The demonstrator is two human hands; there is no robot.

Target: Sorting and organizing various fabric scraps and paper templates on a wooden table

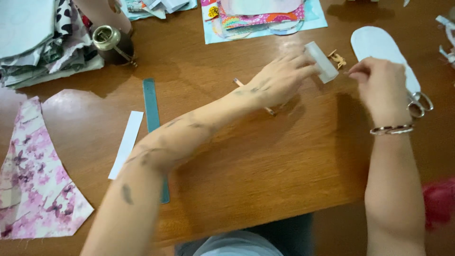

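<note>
Bench [265, 161]: brown wood, carrying everything here.
Fabric [33, 180]: a pink floral cut piece at the near left edge, well apart from the hands.
Stack [42, 38]: folded cloth at the far left, a round tin [108, 39] just beside it.
Ruler [154, 128]: teal, lying lengthwise next to a white paper strip [126, 143].
Sole shape [384, 54]: white oval at the far right, scissors [419, 104] lying at its near end.
Left hand [279, 80]: fingers closed on a small clear box [322, 61], tilted above the bench; a pencil [253, 97] lies under the wrist.
Right hand [377, 83]: fingertips pinched together, apparently on something too small to tell.
Clips [337, 59]: small wooden pieces just beyond the box.
Doing it well: I judge the box should stay steady and low so little pieces do not scatter.
</note>
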